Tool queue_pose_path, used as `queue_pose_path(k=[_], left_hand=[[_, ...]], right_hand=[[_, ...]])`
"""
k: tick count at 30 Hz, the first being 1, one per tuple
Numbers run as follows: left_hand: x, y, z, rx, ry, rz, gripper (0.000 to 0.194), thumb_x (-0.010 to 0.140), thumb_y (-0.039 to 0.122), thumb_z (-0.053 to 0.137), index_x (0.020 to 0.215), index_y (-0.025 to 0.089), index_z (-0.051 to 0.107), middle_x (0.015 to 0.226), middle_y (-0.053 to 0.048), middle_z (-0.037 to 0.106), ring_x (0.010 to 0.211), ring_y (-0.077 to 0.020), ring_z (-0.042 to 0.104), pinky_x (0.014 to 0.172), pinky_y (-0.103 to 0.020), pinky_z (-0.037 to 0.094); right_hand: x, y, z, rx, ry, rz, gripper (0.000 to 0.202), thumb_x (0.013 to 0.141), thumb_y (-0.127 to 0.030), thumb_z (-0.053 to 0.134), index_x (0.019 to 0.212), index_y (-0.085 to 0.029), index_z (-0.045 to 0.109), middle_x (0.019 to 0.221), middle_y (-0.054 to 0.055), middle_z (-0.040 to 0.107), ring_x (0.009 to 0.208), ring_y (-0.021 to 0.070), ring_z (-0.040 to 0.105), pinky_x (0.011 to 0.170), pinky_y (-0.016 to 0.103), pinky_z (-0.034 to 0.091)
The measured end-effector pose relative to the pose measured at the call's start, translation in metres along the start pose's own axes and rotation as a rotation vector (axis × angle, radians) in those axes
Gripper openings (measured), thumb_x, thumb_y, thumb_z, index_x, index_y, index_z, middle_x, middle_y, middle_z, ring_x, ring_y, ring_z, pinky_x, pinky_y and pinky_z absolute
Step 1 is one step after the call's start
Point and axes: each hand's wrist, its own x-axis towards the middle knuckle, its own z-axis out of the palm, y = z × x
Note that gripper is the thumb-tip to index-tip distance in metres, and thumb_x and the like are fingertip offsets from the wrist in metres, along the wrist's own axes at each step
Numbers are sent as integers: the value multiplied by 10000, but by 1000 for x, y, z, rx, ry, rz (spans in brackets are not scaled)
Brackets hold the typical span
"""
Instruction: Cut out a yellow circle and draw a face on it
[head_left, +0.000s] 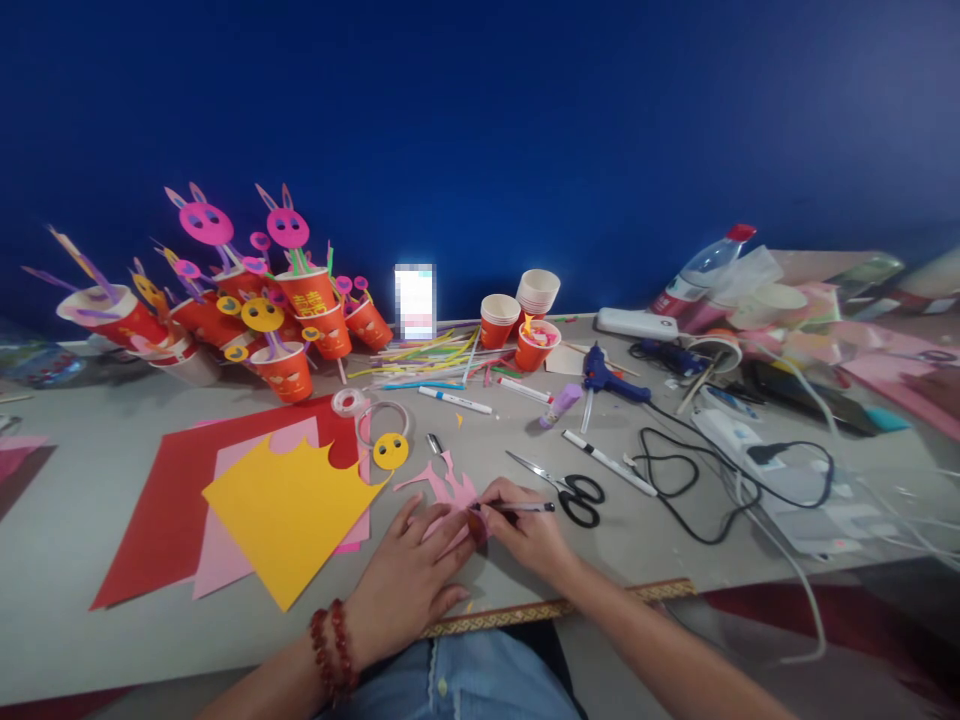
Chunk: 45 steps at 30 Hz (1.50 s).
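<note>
My left hand [412, 565] lies flat with fingers stretched over a cut piece of pink paper [459, 490], holding it against the table. In my right hand [525, 530] is a pen [517, 506], gripped near its tip, which touches or hovers over the pink paper; I cannot tell which. Part of the paper is hidden under my fingers. Just right of my right hand are scissors [577, 497] with black handles, partly open. Beyond the paper sit a yellow paper face [391, 451] and a small metal-tipped item [435, 444].
Yellow [300, 520] and red [150, 520] sheets lie left. Red cups with paper animals [283, 372] crowd the back left. A blue glue gun [611, 378], a marker [611, 463], a glue stick [562, 402], a looping black cable [675, 470] and a power strip [742, 450] are right.
</note>
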Motion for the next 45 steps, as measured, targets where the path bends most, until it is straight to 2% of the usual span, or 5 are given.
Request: queue_pose_path(k=[9,17,36,45], left_hand=[[0,0,-1,10,0,-1,592,955,515,489,1480,286,343,1486,-27,461,1365,-249,358,1178,-502,164],[0,0,-2,-25,-10,-5,571,971,529,440,1477,280,348,1508,-15,435,1370,-251,342,1180,-499,143],[0,0,0,-35,3,-5,606,964,552,434,1492,277,319,1495,-17,451,1358,-260,361,1167,-506,166],[1,1,-1,-35,2,-6,570,972,544,422,1466,263,368,1484,-17,462,1355,-253,364,1177,-492,118]], right_hand=[[0,-5,-2,-94,1,-49,129,900,-235,500,816,-204,592,648,-15,584,592,142,539,576,238,382],[-1,-5,-3,-134,-4,-78,128,902,-233,491,821,-209,587,654,-11,595,595,146,550,582,240,385],[-8,-7,-5,-192,-14,-75,121,906,-231,477,819,-216,560,643,-11,583,599,152,551,582,238,382],[-15,-11,-8,-191,-11,-85,127,910,-222,474,821,-211,565,623,-17,568,566,142,527,556,233,367]])
